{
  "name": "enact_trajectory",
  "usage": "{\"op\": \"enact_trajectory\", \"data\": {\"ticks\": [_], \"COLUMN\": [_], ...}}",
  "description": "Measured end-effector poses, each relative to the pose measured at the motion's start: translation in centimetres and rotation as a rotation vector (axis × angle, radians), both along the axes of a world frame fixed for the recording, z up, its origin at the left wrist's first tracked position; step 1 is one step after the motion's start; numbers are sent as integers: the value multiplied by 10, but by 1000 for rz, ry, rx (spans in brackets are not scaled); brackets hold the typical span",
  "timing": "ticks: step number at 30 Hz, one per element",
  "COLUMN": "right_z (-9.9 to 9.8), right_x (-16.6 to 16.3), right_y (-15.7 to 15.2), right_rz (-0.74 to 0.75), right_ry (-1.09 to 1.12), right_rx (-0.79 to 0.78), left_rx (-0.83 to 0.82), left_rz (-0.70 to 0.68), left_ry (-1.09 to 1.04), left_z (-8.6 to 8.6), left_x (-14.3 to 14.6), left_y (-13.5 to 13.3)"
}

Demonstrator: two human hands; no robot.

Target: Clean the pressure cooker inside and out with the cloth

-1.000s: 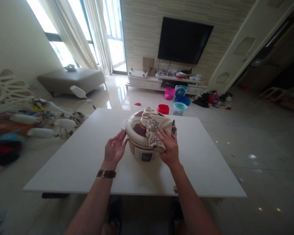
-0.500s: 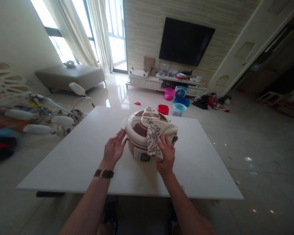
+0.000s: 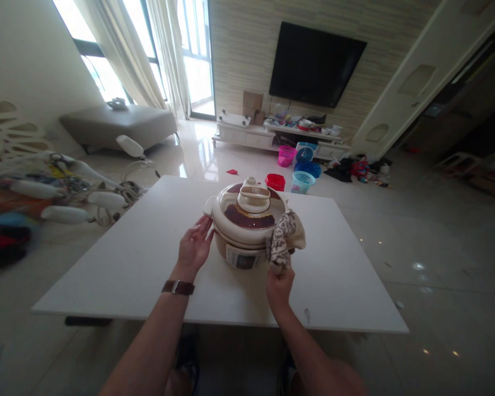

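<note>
A cream and brown electric pressure cooker (image 3: pixel 247 231) stands upright on a white table, its lid closed and its control panel turned towards me. My left hand (image 3: pixel 195 247) is at the cooker's left side, fingers stretched out and touching it just under the side handle (image 3: pixel 209 205). A beige cloth with a brown curly pattern (image 3: pixel 286 236) is bunched against the right side of the cooker. My right hand (image 3: pixel 281 283) grips the cloth's lower end with closed fingers. The cloth hides the cooker's right side.
The white table (image 3: pixel 148 264) has a small pale object (image 3: pixel 307 315) near its front edge. Beyond it on the floor are a red bucket (image 3: pixel 275 182), a light blue basket (image 3: pixel 302 182) and a pink basket (image 3: pixel 286 156). A white-shaded lamp fixture (image 3: pixel 107 201) lies left of the table.
My right hand has moved down and closed from a flat press, drawing the cloth off the lid onto the cooker's right side. My left hand has stayed at the cooker's left side.
</note>
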State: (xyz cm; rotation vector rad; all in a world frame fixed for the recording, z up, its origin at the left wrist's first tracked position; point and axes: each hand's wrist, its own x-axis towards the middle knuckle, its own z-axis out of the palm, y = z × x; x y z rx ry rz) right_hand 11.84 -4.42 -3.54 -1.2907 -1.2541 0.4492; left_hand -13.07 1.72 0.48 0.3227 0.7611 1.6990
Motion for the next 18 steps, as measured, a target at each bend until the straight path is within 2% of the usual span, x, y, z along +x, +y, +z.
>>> {"op": "enact_trajectory", "data": {"ticks": [3,6,8,10,13,16,18], "right_z": [-6,2,10,15,16,13,11], "right_x": [-15,-16,-8,1,8,2,-6], "right_y": [-23,-30,-26,-21,-19,-24,-27], "right_rz": [92,240,291,296,244,187,217], "right_ry": [-287,-636,-763,-792,-715,-671,-719], "right_rx": [140,228,250,267,252,213,222], "left_rx": [-21,-29,-22,-21,-32,-41,-38], "left_rz": [14,23,27,32,42,46,45], "left_ry": [-8,-12,-7,-1,-1,-7,-8], "left_z": [-1,0,0,1,2,2,1], "left_x": [1,2,3,4,4,4,4], "left_y": [1,1,1,1,1,1,2]}}
